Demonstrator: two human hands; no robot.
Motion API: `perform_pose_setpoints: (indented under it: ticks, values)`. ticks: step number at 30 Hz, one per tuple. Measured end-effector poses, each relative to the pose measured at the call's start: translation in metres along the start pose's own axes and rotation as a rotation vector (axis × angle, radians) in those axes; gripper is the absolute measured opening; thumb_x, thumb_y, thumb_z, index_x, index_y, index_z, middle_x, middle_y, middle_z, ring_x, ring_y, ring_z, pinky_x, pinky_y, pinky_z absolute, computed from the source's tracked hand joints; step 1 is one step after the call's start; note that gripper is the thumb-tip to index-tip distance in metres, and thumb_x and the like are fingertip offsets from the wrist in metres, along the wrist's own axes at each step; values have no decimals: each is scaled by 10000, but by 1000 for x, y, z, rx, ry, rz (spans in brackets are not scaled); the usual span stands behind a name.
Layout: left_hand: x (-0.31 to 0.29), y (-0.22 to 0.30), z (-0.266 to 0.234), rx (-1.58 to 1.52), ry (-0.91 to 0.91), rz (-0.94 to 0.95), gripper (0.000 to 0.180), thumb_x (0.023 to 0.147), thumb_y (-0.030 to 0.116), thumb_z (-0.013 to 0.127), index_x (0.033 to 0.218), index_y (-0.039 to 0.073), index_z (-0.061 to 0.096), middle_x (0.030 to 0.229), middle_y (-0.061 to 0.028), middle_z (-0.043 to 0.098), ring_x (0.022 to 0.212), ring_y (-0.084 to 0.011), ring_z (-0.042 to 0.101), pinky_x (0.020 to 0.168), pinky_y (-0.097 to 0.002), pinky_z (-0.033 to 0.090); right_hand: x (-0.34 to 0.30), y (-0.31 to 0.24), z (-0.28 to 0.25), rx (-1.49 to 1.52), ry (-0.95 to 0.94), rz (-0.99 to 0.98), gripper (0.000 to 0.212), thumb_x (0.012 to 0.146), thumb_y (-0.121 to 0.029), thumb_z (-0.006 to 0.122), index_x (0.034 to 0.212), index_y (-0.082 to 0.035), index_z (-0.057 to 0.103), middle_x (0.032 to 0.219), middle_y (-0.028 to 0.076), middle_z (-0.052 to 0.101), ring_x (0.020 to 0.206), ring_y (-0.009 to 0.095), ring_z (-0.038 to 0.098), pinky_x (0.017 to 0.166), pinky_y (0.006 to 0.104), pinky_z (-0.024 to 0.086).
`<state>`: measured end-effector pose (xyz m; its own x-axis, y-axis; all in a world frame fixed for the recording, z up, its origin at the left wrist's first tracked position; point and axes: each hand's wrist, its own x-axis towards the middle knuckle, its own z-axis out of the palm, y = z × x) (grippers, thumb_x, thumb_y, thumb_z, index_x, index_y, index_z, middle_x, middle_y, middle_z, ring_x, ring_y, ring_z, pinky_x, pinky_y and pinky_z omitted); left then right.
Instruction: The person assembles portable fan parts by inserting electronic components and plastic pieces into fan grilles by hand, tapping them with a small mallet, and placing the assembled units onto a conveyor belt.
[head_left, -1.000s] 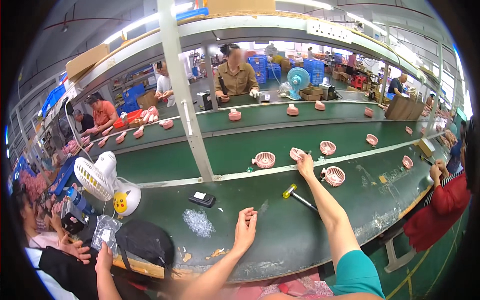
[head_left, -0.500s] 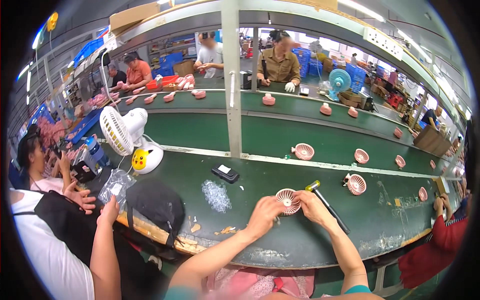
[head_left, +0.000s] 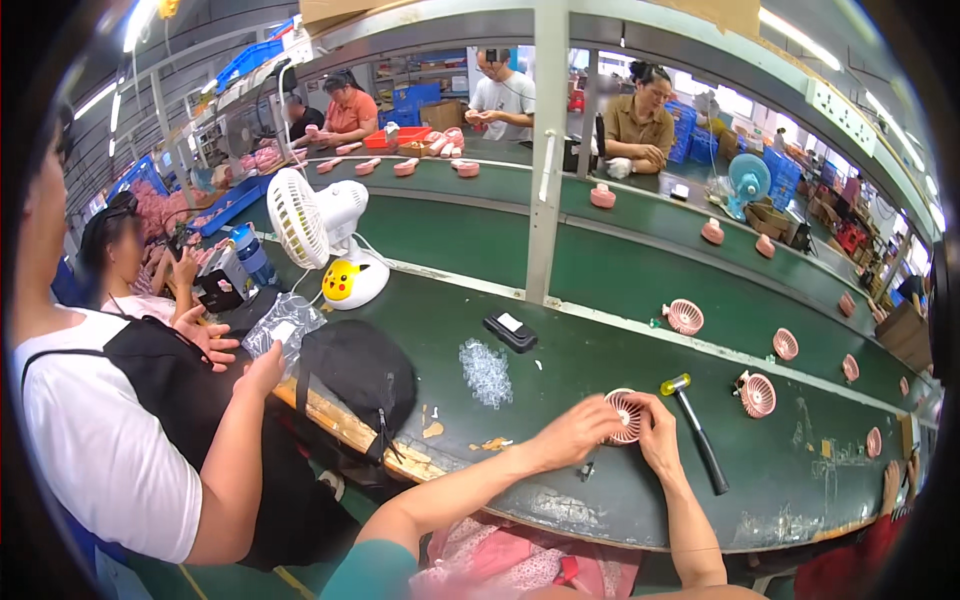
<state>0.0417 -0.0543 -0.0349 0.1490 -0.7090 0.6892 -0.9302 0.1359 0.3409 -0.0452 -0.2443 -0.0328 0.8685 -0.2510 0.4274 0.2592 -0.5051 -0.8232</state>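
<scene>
On the green bench in front of me, a pink round fan housing with radial slats (head_left: 624,414) sits between my hands. My left hand (head_left: 585,430) closes on its left side, fingers bent at the slats. The right hand (head_left: 655,428) grips the opposite rim with thumb and fingers. My fingers hide part of the rim. A small dark piece (head_left: 587,469) lies just below my left hand. Right of my hands rests a hammer (head_left: 702,438) with a yellow head and black handle. A heap of small clear plastic pieces (head_left: 486,374) lies to the left.
A black bag (head_left: 358,375), a white desk fan (head_left: 315,218) and a black case (head_left: 510,331) stand on the left part of the bench. A co-worker's hand (head_left: 262,372) is by a clear plastic bag (head_left: 287,325). More pink housings (head_left: 757,394) lie right; a metal post (head_left: 544,160) rises behind.
The view has swung left, so the bench appears further right. Both hands stay on the pink housing, with small finger shifts. A co-worker at the left shows more fully.
</scene>
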Motion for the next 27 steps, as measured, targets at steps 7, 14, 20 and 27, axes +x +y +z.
perform_pose_setpoints:
  ticks: [7,14,20,27]
  values:
    - [7,-10,-14,229,-230,-63,168,830,172,658,986,111,646,1001,-44,651,1068,-217,609,1137,-491,341,24,13,5,151,-46,114,268,944,64,457,1109,28,666,1156,119,688,1095,199,643,995,316,489]
    - [13,-6,-12,-13,49,-195,307,836,-1,667,1137,48,636,975,-104,653,926,-298,631,826,-408,490,8,-8,6,158,69,257,253,1030,-173,529,1193,7,601,1113,107,687,1050,172,642,920,307,501]
    - [12,-1,-8,81,118,-241,271,776,-30,717,1030,47,666,924,-84,620,862,-264,582,802,-381,446,-5,-29,5,-86,-142,106,299,942,-206,665,1148,9,636,1021,158,687,944,239,667,846,340,515]
    - [7,6,-13,217,104,-242,244,762,12,731,988,75,663,929,-56,608,873,-252,590,765,-388,426,-4,-37,3,17,-145,171,228,943,-178,642,1005,41,654,908,201,697,840,320,684,741,391,518]
